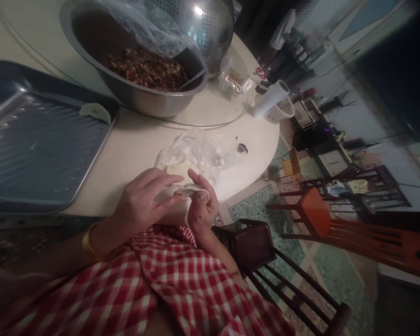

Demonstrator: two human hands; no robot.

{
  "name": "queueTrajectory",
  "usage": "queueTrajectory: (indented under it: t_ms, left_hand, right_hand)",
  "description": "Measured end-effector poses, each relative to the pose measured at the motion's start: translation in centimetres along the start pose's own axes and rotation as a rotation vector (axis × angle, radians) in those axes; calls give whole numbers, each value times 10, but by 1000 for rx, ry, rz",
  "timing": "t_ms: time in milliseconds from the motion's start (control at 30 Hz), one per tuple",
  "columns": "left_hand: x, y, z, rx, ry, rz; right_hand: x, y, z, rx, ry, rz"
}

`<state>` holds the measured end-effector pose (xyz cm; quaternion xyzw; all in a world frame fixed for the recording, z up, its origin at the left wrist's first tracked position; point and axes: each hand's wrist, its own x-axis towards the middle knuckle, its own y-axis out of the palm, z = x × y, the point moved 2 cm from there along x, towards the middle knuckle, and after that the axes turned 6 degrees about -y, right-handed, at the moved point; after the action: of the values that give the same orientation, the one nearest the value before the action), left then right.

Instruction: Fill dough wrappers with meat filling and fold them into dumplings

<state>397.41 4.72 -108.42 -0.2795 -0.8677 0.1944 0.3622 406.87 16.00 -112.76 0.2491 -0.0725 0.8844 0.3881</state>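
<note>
Between my two hands, near the table's front edge, is a partly folded dumpling (187, 190) with a pale wrapper. My left hand (142, 193) pinches its left end with fingers and thumb. My right hand (203, 205) is closed round its right side, thumb on the near face. Just beyond my fingers, a stack of dumpling wrappers (182, 170) lies on a crumpled clear plastic bag (205, 149). One finished dumpling (95, 112) rests in the far right corner of a dark metal tray (38, 154). My fingers hide part of the held dumpling.
A large steel bowl (150, 100) of brown minced filling (145, 70) stands behind, with a utensil and plastic film in it. A steel colander (213, 32), a wrapped packet (236, 80) and a white basket (282, 111) are farther right. Chairs (254, 245) stand right of the round table.
</note>
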Motion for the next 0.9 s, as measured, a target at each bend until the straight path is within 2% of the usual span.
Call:
queueTrajectory:
  t_ms: [300,467,633,900]
  left_hand:
    - [2,-2,-7,88,165,-80]
    - [2,-2,-6,118,175,-43]
    - [3,0,-6,116,173,-22]
    - [2,-8,-6,85,126,6]
  right_hand:
    - [8,6,17,23,-48,90]
    - [5,7,11,73,5,108]
    - [-1,8,8,149,44,223]
    - [-4,11,10,194,90,276]
